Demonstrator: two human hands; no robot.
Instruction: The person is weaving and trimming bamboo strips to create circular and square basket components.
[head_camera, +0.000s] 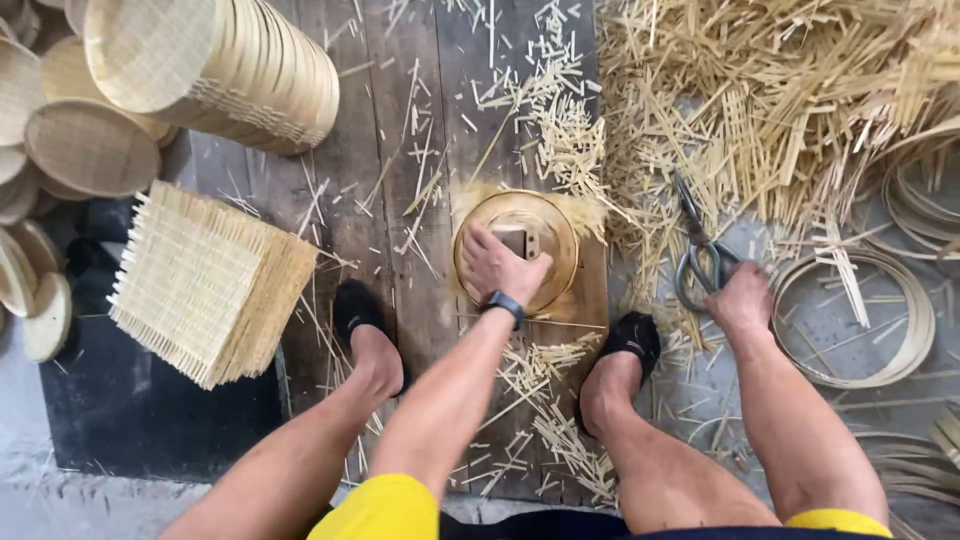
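Note:
A round bamboo tray (556, 222) lies on a wooden board (370, 170) between my two feet. My left hand (497, 265), with a dark watch on its wrist, presses down on the tray beside a small wooden block (522, 241). To the right, my right hand (741, 297) grips the handles of large metal shears (697, 243), whose blades point away from me over the bamboo scraps. My feet in black shoes rest on either side of the tray.
A tilted stack of square woven bamboo mats (205, 280) sits at the left. Stacked round bamboo frames (225, 65) and woven round lids (88, 147) fill the top left. A heap of bamboo offcuts (790, 95) and several bamboo hoops (905, 345) lie at the right.

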